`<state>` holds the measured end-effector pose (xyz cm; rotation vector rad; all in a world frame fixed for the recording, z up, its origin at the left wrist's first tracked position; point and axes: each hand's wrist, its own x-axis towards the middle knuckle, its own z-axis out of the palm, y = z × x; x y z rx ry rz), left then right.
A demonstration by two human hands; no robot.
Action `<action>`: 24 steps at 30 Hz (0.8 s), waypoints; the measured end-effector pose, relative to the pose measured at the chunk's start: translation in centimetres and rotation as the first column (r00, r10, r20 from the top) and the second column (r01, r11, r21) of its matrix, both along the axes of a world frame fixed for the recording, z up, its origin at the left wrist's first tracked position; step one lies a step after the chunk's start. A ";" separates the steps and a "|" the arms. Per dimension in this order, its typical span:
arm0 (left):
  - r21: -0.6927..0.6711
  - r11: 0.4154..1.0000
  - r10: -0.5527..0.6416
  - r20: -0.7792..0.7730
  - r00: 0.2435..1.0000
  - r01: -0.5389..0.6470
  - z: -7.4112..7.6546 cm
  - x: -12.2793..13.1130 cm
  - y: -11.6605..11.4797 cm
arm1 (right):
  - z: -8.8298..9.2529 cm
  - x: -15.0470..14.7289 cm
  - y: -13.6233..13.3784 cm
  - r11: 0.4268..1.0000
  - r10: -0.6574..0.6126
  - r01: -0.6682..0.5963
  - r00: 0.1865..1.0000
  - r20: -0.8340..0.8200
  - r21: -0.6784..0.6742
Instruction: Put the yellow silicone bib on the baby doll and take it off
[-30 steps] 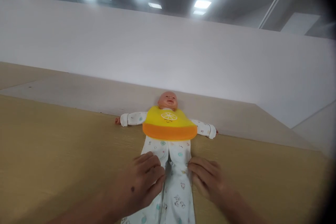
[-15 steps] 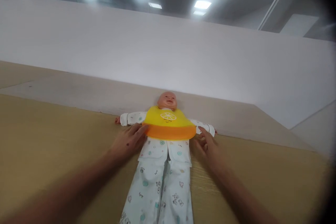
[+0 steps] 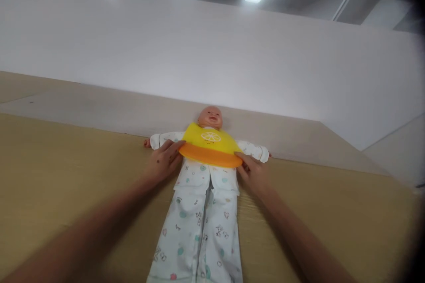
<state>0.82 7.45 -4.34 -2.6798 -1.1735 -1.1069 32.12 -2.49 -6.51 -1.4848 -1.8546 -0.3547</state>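
Note:
A baby doll (image 3: pixel 210 117) in white printed pyjamas (image 3: pixel 199 225) lies on its back on a tan wooden table (image 3: pixel 66 172), arms spread. A yellow bib with an orange lower pocket (image 3: pixel 210 148) covers its chest. My left hand (image 3: pixel 163 161) rests at the bib's left corner, fingers curled onto its edge. At the bib's right corner my right hand (image 3: pixel 253 173) pinches the orange rim between thumb and fingers. Both forearms reach in from the bottom of the view.
A white partition wall (image 3: pixel 212 62) stands right behind the table's far edge, just past the doll's head. A paler table surface (image 3: pixel 99 110) lies along the back. Ceiling lights show above the wall.
Both hands left the doll's trouser legs, moved up along its sides, and now grip the two lower corners of the bib. The view tilted slightly downward.

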 end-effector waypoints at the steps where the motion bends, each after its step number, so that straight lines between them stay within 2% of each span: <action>1: -0.031 0.999 0.015 0.019 1.000 -0.015 -0.4 -0.2 0.0 | 0.0 0.1 -0.1 1.000 0.012 -0.012 1.000 -0.010 -0.017; 6: -0.237 0.970 0.098 0.167 0.981 -0.057 -1.9 -1.0 0.5 | -0.5 0.5 -0.8 0.992 0.013 -0.030 0.990 -0.139 -0.119; 11: -0.333 0.938 0.140 0.111 0.984 -0.096 -1.4 -1.0 0.9 | -1.5 1.7 -0.8 0.987 -0.092 0.048 0.951 -0.295 -0.154; 15: -0.413 0.908 0.112 0.080 0.990 -0.070 -1.1 -1.5 0.0 | -1.9 3.7 -0.9 0.967 -0.221 0.144 0.883 -0.415 -0.209; 17: -0.433 0.900 0.092 0.061 0.994 -0.057 -1.0 -2.1 -1.0 | -2.0 4.6 -1.6 0.954 -0.272 0.177 0.850 -0.452 -0.242; 20: -0.429 0.900 0.084 0.001 0.996 -0.075 -0.6 -3.3 -3.5 | -1.9 4.8 -3.5 0.951 -0.281 0.171 0.828 -0.486 -0.259; 22: -0.394 0.918 0.038 -0.033 0.999 -0.048 0.1 -4.0 -6.1 | -1.9 3.9 -5.5 0.956 -0.240 0.124 0.850 -0.468 -0.266; 24: -0.308 0.950 -0.071 -0.050 0.996 0.052 0.7 -4.5 -9.3 | -1.8 2.3 -7.9 0.963 -0.146 0.034 0.899 -0.413 -0.266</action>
